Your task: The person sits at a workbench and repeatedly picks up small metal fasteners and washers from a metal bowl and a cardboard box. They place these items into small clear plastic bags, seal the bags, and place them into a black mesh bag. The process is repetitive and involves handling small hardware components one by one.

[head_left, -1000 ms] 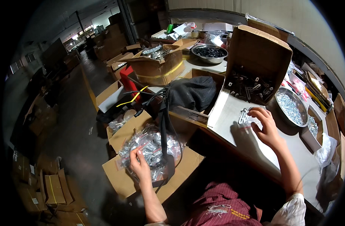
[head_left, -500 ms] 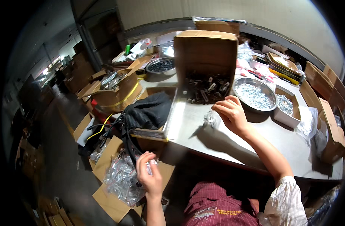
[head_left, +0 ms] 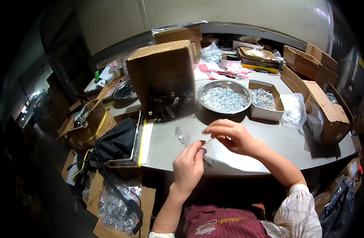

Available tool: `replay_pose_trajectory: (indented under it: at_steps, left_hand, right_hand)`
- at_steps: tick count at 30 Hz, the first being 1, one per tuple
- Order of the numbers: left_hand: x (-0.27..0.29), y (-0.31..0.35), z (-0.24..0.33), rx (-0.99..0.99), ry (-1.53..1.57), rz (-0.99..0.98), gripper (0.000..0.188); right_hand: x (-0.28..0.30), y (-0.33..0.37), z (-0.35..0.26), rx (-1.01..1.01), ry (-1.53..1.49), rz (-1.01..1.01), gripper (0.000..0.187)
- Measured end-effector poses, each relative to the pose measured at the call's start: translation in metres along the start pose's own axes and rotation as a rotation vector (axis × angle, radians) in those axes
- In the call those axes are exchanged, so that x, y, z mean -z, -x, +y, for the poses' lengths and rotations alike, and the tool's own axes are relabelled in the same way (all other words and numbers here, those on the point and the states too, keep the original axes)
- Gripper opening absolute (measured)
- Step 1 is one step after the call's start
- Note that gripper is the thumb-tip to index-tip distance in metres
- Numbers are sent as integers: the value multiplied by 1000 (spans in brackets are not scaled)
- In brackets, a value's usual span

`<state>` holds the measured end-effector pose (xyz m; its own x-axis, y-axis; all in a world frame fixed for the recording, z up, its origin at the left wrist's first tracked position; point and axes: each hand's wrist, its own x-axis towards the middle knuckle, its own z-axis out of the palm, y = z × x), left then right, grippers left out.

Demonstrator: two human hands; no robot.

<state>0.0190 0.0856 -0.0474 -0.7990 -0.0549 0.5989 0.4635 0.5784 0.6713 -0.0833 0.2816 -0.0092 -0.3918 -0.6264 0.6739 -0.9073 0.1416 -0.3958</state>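
Observation:
Over the table's front edge, my left hand (head_left: 188, 164) and my right hand (head_left: 235, 138) meet, fingertips pinched close together. Between them is what looks like a small clear plastic bag (head_left: 209, 157), thin and hard to make out. Just beyond my left fingers, another clear bag (head_left: 181, 136) with a small metal part lies on the table (head_left: 245, 163). A tall cardboard box (head_left: 160, 73) with its open side toward me holds dark and silver metal clips (head_left: 170, 107). To its right, a round steel bowl (head_left: 202, 104) is filled with small shiny metal pieces.
A white box (head_left: 267, 115) of loose metal pieces and a clear bag (head_left: 294, 111) stand right of the bowl. Cardboard boxes (head_left: 329, 115) line the right edge. Black cloth (head_left: 117, 139) lies at left, above an open carton (head_left: 144, 204) of filled clear bags.
My left hand has risen from above the carton of bags to the table and met my right hand, which has come nearer. The view has swung right.

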Motion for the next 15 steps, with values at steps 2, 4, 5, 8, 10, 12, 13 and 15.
replay_pose_trajectory:
  at_steps: [2, 4, 5, 8, 10, 12, 13, 15]
  left_hand:
    - [-8, -3, 7, 42, 42, 15, 19]
    - [-16, -3, 4, 28, 60, -14, 20]
    - [-18, -2, 2, 25, 61, -25, 20]
    - [-25, -4, 2, 22, 11, -20, 14]
    - [-31, -7, 4, -9, -40, 6, 10]
    - [-38, -12, 5, -47, -98, 31, 19]
    - [-43, -15, 4, -65, -132, 45, 25]
    - [-50, -17, 3, -70, -163, 64, 34]
  right_hand:
    - [17, 19, 16, -190, 71, -105, 51]
    - [22, 48, 37, -339, 308, -241, 41]
    - [16, 62, 45, -368, 412, -293, 36]
    - [-6, 84, 60, -320, 424, -254, 13]
    - [-19, 87, 64, -336, 394, -215, 10]
    - [-20, 86, 65, -333, 361, -196, 7]
    - [-18, 86, 64, -347, 345, -193, 6]
    - [-13, 84, 65, -378, 324, -198, 4]
